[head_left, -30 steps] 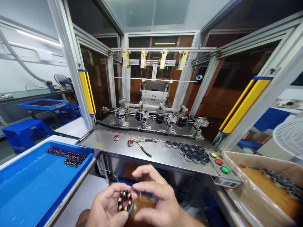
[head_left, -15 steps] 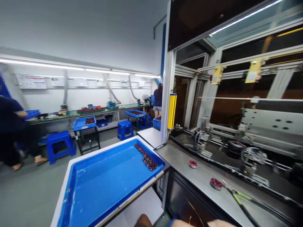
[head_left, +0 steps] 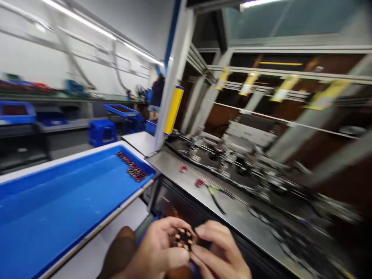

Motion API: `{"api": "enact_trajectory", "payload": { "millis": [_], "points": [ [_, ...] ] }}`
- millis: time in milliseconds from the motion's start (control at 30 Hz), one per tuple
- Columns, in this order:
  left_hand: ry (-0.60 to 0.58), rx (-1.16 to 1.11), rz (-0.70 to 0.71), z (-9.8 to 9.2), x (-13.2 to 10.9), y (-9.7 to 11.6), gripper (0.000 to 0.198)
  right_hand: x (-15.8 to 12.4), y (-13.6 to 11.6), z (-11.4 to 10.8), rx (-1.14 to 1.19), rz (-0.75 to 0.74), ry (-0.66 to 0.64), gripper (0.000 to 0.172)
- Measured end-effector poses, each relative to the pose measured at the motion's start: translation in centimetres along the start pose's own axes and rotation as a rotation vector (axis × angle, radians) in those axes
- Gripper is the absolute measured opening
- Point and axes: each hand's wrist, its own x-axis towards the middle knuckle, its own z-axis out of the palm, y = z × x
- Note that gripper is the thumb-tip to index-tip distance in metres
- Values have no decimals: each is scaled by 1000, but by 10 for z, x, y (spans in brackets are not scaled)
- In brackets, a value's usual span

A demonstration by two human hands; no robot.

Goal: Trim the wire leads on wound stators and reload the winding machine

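Low in the view, my left hand and my right hand meet around a small round stator wound with copper coils. Fingers of both hands are closed on its rim, left hand under it and right hand pinching its right side. The picture is smeared by head motion. To my left is a large blue tray with a row of wound stators along its far right edge. Ahead, the steel machine shelf carries two red-wound stators and a pair of pliers.
A winding machine fills the enclosure behind a yellow light-curtain post. Blue stools and blue trays stand along benches at the left. A person stands in the distance by the far bench.
The view swung left and has come partly back right and down. My hands, almost out of frame half a second ago, are in view again, holding the stator as before.
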Motion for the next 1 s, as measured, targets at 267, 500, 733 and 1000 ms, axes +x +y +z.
{"api": "enact_trajectory", "payload": {
  "millis": [267, 500, 733, 1000],
  "points": [
    [29, 398, 349, -18, 12, -11, 39, -15, -2, 14, -69, 118, 330, 22],
    [256, 374, 539, 17, 7, -32, 33, -28, -4, 11, 75, 305, 399, 9],
    [151, 339, 282, 15, 9, -33, 55, -30, 0, 3, 107, 347, 369, 21],
    [-189, 264, -240, -1, 17, -19, 57, -37, 6, -25, 31, 300, 176, 12]
  ]
}}
